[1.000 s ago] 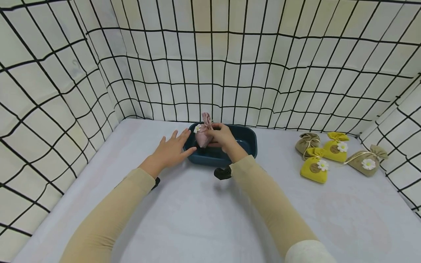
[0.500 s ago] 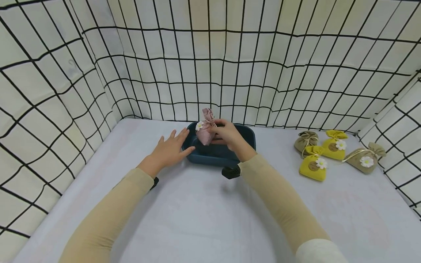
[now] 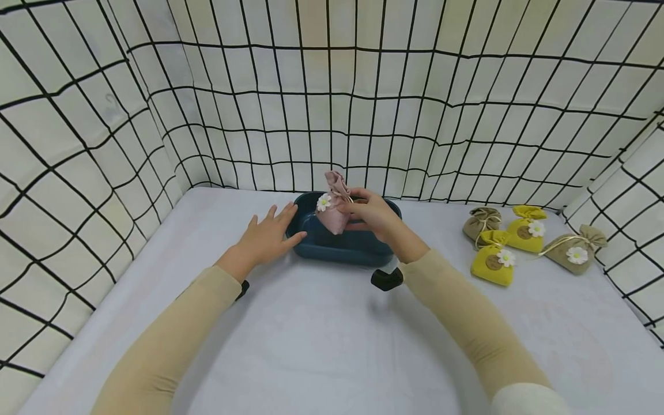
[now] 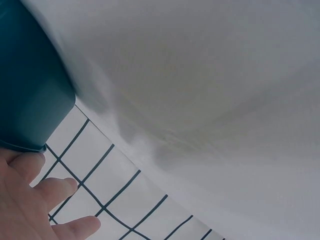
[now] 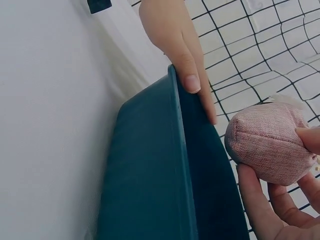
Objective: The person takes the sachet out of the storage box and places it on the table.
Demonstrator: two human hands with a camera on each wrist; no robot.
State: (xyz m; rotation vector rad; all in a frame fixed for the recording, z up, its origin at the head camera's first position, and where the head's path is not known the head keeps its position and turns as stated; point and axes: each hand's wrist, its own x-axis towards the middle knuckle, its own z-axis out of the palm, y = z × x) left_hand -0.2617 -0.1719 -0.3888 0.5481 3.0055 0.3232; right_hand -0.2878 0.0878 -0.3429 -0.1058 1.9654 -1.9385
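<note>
- The right hand (image 3: 370,214) pinches a small pink fabric sachet pouch with a white daisy on it (image 3: 334,210), fingers curled round its side; in the right wrist view the pouch (image 5: 270,145) hangs clear of the tub's floor.
- The left hand (image 3: 267,237) lies flat with straight, spread fingers against the left rim of the dark teal plastic tub (image 3: 342,248), steadying it and holding nothing.
- The step in hand looks like moving the pink pouch at the tub; whether in or out I cannot tell.
- Any next move calls for a firm pinch and keeping clear of the rim.
- Well to the right on the white surface (image 3: 311,346) lie two yellow pouches (image 3: 493,266) and two khaki ones (image 3: 573,253).
</note>
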